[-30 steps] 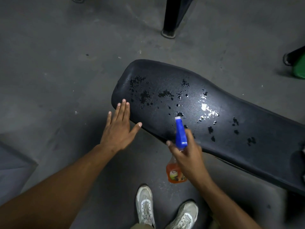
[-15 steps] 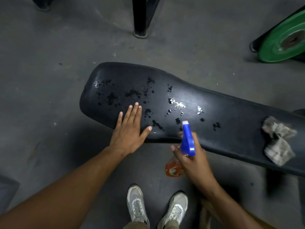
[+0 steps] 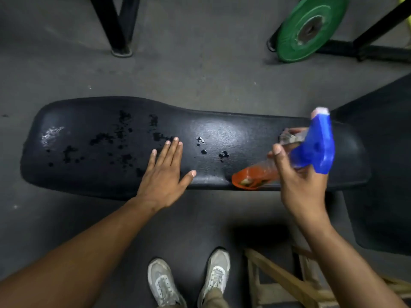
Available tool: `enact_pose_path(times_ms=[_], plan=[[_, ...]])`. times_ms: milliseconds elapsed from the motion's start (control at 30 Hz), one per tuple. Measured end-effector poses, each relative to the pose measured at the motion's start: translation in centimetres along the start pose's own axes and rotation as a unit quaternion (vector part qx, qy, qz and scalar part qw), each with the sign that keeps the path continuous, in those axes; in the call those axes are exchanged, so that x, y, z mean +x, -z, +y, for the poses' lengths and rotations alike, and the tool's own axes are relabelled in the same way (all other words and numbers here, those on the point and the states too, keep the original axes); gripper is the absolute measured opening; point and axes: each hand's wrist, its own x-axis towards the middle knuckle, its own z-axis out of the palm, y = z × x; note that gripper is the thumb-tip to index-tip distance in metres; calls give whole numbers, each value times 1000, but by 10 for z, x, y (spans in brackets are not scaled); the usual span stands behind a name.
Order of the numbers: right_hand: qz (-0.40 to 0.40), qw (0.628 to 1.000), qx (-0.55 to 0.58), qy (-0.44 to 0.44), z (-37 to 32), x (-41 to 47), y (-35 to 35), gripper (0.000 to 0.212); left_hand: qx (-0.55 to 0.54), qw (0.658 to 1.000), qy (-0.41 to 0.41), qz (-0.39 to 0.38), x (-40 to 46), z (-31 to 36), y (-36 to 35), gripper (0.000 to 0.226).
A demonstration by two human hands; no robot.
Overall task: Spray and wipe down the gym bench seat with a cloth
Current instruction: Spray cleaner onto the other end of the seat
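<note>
2 hands: left hand (image 3: 164, 174) flat at bench seat (image 3: 233, 134) near edge, right hand (image 3: 300, 181) gripping spray bottle (image 3: 311, 150).

A gym: padded bench (image 3: 244, 134), green weight plate (image 3: 309, 30).

Grey rubbery floor (image 3: 200, 63) w/ small pale specks. Green weight plate (image 3: 311, 27), metal hub at centre, stands on edge top right, leaning vs a black rack base (image 3: 378, 50); a black diagonal bar of the rack runs up to the rt edge. Black frame legs (image 3: 117, 25) top left-centre, two bars meeting in a V, ending in a round foot on the floor. Pair of pale grey sneakers (image 3: 189, 281) bottom centre, toes pointing up-frame, laces visible, khaki trouser hem at the rt one. Wooden frame (image 3: 284, 283) bottom right, slats crossing at angles, just beside the rt shoe. Dark pad or mat at rt edge, can't tell which.
</note>
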Motion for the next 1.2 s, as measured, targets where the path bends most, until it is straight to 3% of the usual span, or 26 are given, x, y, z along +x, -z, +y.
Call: enact_pose_path(times_ms=[133,500,867,1200], plan=[[39,999,-21,-6,18,24,11,38,4,1000,-10,-8,13,24,-1,85],[0,999,-19,38,34,58,21,31,-3,999,-52,2,45,76,-11,87],[38,998,-19,41,46,111,31,39,9,997,-78,-11,80,109,-20,87],[-23,1000,2,1,48,116,26,52,24,995,-88,-36,96,131,-36,87]])
